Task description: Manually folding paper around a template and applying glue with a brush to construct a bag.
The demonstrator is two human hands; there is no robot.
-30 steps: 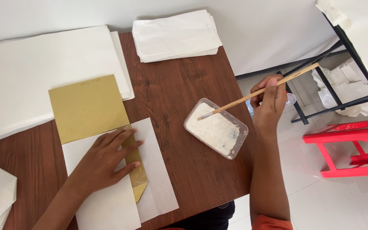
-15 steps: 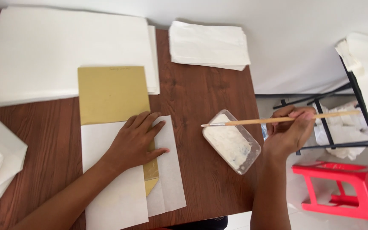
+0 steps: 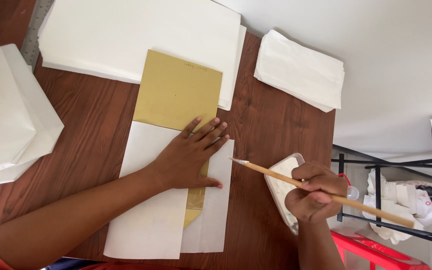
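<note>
Pressing my left hand (image 3: 191, 160) flat, fingers spread, on the white paper (image 3: 148, 215) and gold card (image 3: 178, 92) mid-desk, I've lifted the brush (image 3: 321, 192), gripped in my right hand (image 3: 313, 197), from the glue tray (image 3: 282, 187) at the desk's right edge toward the paper

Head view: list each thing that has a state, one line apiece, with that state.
Left hand: flat, fingers spread, pressing on the white sheet and gold card.
Right hand: closed around the brush.
Brush: held off the table, tip pointing left.
Gold card: lying flat, lower part under the sheet.
White sheet: folded over the card, right flap open.
Tray: open, coated with white paste.
</note>
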